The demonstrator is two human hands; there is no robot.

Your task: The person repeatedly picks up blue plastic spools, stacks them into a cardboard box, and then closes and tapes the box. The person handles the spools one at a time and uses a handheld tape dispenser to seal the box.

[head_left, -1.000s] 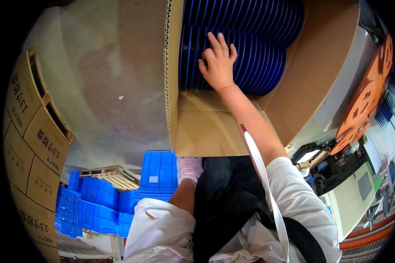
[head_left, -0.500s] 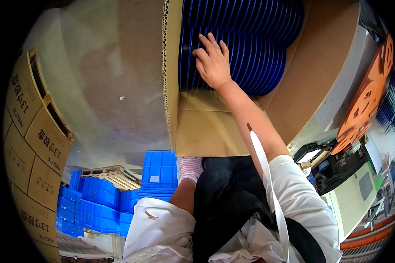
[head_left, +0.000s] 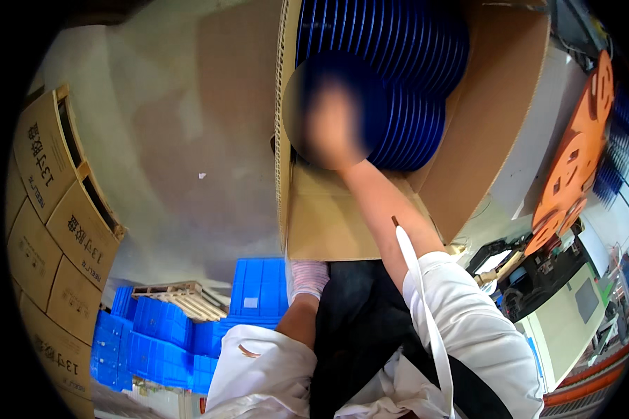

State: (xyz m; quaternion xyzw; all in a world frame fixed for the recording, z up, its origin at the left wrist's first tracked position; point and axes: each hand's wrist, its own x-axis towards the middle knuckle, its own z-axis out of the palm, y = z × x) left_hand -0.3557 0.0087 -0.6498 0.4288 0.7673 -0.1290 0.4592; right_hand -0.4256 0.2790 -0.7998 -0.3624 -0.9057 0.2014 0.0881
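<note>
My right hand (head_left: 334, 124) reaches into an open cardboard carton (head_left: 493, 133), over the near left part of its contents. A round blurred patch covers this hand, so neither its fingers nor any hold on a disc can be made out. Inside the carton, dark blue round discs (head_left: 414, 129) stand on edge, packed side by side in two rows. My left forearm, in a pink-and-white striped sleeve (head_left: 307, 278), runs up to the carton's near left corner. Beyond that the carton hides my left hand.
Blue plastic crates (head_left: 162, 342) are stacked at the lower left beside a wooden pallet (head_left: 189, 300). Printed cartons (head_left: 84, 227) form a stack at the far left. On the right are an orange cut-out panel (head_left: 573, 157) and a pale green machine cabinet (head_left: 566, 325).
My right hand has shifted left and nearer over the discs; its fingers, spread before, are now blurred out. The carton and surroundings sit slightly lower in the view.
</note>
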